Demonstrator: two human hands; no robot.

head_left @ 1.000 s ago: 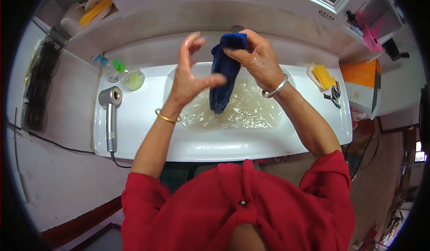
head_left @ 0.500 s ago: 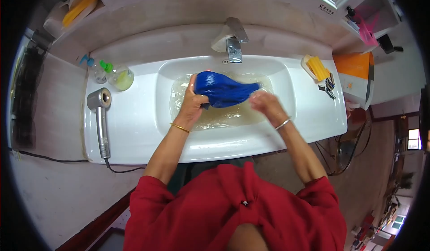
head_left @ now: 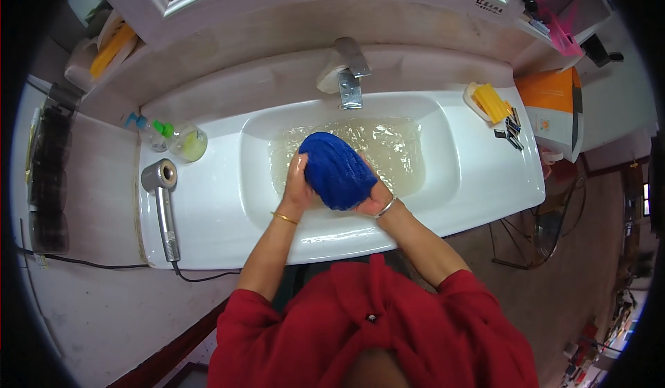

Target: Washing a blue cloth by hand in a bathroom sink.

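Observation:
A wet, bunched-up blue cloth (head_left: pixel 338 172) is held between my two hands over the near part of the white sink (head_left: pixel 443 146). My left hand (head_left: pixel 298 184) grips its left side, the fingers partly hidden behind it. At the cloth's lower right edge, my right hand (head_left: pixel 375 197) closes on it from below, most of its fingers covered. Cloudy water (head_left: pixel 398 149) with ripples stands in the basin under and behind the cloth. Above the far rim is the chrome faucet (head_left: pixel 350 90), with no stream visible from it.
Two pump bottles (head_left: pixel 187 143) and a grey hair dryer (head_left: pixel 163 204) with a cord occupy the left ledge. On the right ledge lie a yellow bar (head_left: pixel 490 104) in a dish and several small dark clips (head_left: pixel 513 130). An orange-and-white box (head_left: pixel 551 111) stands beyond.
My right hand has come in from the right and taken hold of the cloth. The cloth has moved nearer to me and gone from stretched sideways to a rounded bundle.

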